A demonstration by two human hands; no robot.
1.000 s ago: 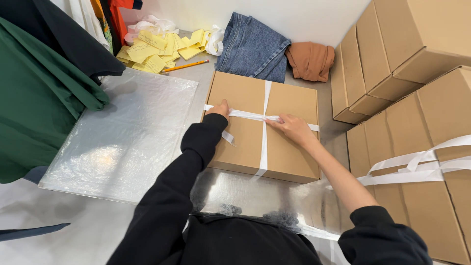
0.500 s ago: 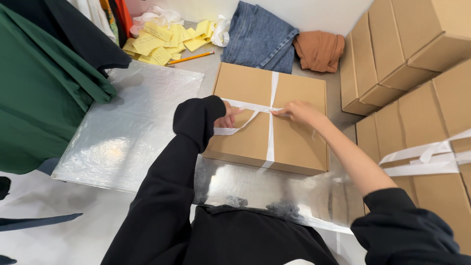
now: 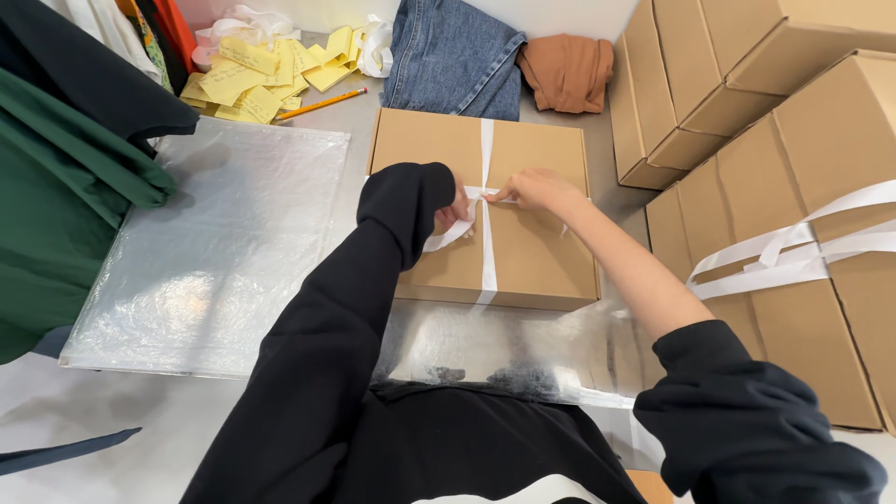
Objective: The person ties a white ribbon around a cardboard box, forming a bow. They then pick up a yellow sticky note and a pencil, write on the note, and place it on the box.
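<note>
A flat brown cardboard box [image 3: 532,243] lies on the table in front of me, crossed by a white ribbon [image 3: 486,159]. My left hand [image 3: 455,211], mostly hidden by its black sleeve, pinches the ribbon at the middle of the lid, and a loose ribbon end hangs below it. My right hand [image 3: 534,189] grips the ribbon just to the right, fingers touching the left hand's fingers at the crossing.
A sheet of bubble wrap [image 3: 224,243] lies left of the box. Yellow notes [image 3: 252,75] and a pencil [image 3: 319,104] sit at the back left. Folded jeans [image 3: 457,56] and an orange cloth [image 3: 567,70] are behind the box. Stacked cardboard boxes [image 3: 803,168] fill the right. Green fabric [image 3: 56,196] hangs left.
Both hands have drawn together over the middle of the lid, gathering the ribbon at the crossing. The left hand moved in from the box's left edge.
</note>
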